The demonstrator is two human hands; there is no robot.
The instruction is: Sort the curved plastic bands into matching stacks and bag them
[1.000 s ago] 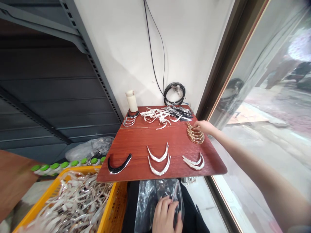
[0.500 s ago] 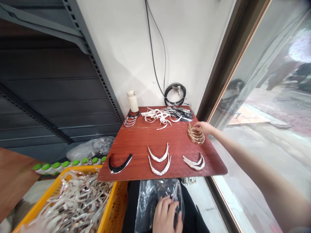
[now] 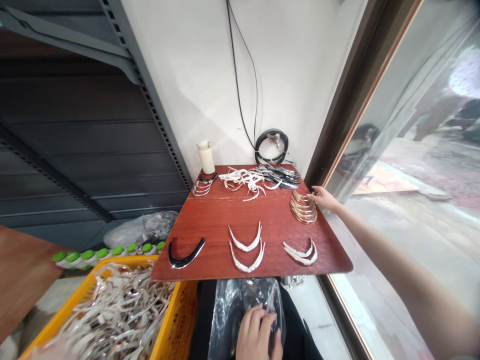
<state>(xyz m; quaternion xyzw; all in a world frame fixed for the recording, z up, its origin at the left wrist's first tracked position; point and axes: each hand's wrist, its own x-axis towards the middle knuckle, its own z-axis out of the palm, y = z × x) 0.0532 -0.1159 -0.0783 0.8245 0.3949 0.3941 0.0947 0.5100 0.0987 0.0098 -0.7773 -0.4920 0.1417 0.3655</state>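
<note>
- Since the earlier frames the right hand (image 3: 325,198) has slid off the top of the gold hoops (image 3: 303,208) to their right-hand side; a second ago its fingers lay over the far end of the stack, now they sit at the stack's outer edge. The left hand (image 3: 258,336) has hardly shifted.
- Right hand: fingers loosely spread, tips touching or just beside the far right rim of the gold hoops. It pinches nothing that I can see; whether a fingertip hooks the top hoop I cannot tell.
- Gold hoops: a nested stack lying flat on the red-brown table (image 3: 217,220), near its right edge, at about 2 o'clock from the table's middle. The open ends point toward the far wall, so the stack's long axis runs from 6 to 12 o'clock.
- The relation that counts: the hoops lie at 9 o'clock from the right hand, right against its fingertips. The right hand is far nearer; the left hand is well apart, down at 6 o'clock below the table edge.
- Left hand: fingers curled and pressed on a clear plastic bag (image 3: 240,305) in the lap, pinching its film.
- Around them: white curved bands (image 3: 245,248) at the table's middle front, another white pair (image 3: 300,250) at 4 o'clock, a black band (image 3: 186,252) at 8 o'clock, and a heap of white and black bands (image 3: 258,177) at 12 o'clock.
- A yellow crate (image 3: 170,320) full of pale bands stands at 7 o'clock, below the table.
</note>
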